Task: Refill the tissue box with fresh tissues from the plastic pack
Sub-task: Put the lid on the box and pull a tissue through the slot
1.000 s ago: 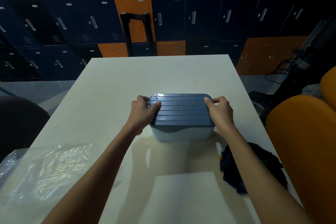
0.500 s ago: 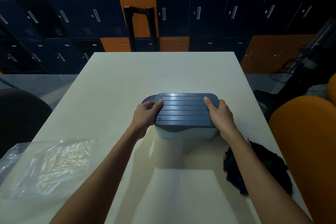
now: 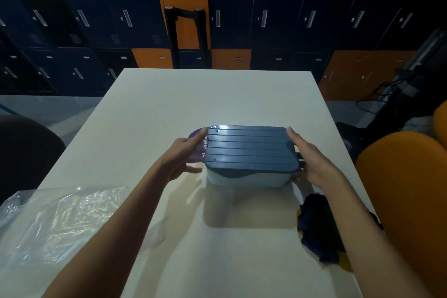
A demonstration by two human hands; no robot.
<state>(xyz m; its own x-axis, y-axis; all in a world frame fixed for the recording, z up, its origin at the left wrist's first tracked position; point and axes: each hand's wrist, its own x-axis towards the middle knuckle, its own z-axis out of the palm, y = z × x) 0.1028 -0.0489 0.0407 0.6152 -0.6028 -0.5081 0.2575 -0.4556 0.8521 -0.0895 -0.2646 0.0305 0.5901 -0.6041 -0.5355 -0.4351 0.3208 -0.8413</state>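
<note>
Spanning mid-frame, the white surface (image 3: 217,94) carries the clear plastic pack (image 3: 55,222) at lower left and the blue-lidded tissue box (image 3: 249,150) at centre. The hands flank the box ends: left hand (image 3: 186,155) and right hand (image 3: 309,159), both straight-fingered, uncurled.

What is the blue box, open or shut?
Shut. The ribbed dark blue cover lies flat on the pale tissue box, no gap showing. What is inside cannot be told.
</note>
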